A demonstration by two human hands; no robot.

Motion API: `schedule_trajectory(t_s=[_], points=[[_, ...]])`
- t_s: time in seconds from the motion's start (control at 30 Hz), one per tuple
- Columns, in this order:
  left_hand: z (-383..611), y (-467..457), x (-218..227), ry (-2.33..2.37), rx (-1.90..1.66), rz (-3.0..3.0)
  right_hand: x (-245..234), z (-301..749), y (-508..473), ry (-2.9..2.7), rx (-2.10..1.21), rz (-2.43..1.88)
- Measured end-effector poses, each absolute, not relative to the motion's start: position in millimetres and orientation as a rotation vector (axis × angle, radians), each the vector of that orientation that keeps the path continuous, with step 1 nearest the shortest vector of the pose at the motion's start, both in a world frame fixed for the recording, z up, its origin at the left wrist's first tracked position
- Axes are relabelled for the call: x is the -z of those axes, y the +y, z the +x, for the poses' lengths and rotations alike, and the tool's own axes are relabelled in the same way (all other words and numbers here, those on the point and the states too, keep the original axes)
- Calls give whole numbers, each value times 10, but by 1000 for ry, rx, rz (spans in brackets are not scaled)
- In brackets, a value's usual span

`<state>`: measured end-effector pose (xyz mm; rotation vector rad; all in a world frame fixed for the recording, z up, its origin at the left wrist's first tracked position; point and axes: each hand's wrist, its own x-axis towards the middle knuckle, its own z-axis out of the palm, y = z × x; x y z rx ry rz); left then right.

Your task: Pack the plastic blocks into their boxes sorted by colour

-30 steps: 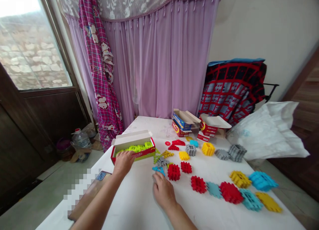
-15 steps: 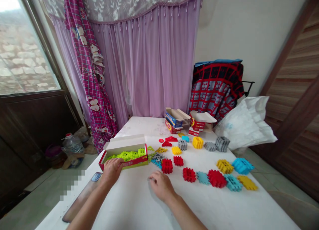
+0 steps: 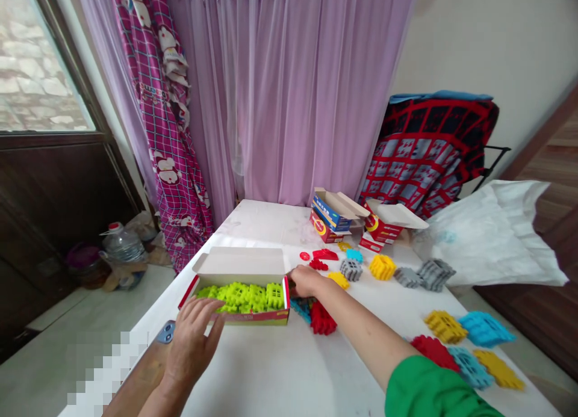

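Observation:
An open cardboard box (image 3: 266, 316) with a white lid stands on the white table, full of lime-green plastic building pieces (image 3: 239, 296). My left hand (image 3: 194, 333) is at its near left corner, fingers stretched out and apart, with nothing in them. My right hand (image 3: 304, 280) reaches down just past the box's right end, over the small loose pieces there. Its fingers point downward and are mostly hidden, so what they touch does not show. Beneath the right wrist lie a red block (image 3: 323, 319) and some blue pieces (image 3: 301, 308), partly covered by the arm.
Grey blocks (image 3: 351, 269), a yellow block (image 3: 382, 266) and several red, blue and yellow blocks spread over the right side. Opened boxes (image 3: 336, 212) are stacked at the back. A phone (image 3: 135, 375) lies under my left forearm. A white sack (image 3: 492, 236) stands beyond the right edge.
My right hand has moved forward from the bare tabletop to the loose pieces beside the box. My left hand has let go of the box's front edge and opened. The view has shifted.

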<state>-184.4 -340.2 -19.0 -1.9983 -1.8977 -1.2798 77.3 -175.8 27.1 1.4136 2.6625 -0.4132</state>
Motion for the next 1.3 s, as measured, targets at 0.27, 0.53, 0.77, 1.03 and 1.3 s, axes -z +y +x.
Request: schedule_trajectory(t_s=[0.27, 0.53, 0.77, 1.03, 1.3], points=[[-1824, -3295, 264, -1870, 1524, -1678, -214, 660, -1548, 2543, 486, 1466], [-1849, -3338, 397, -1585, 1315, -1795, -382, 858, -1402, 2531, 518, 1432], [-1907, -3345, 413, -1532, 1281, -1777, -696, 1209, -1404, 2540, 387, 1587], [-1909, -3364, 446, -1634, 1357, -1640, -1276, 854, -1918, 2917, 410, 1551], [-1904, -3346, 494, -1697, 1369, -1641, -936, -41, -2118, 2967, 129, 1012]])
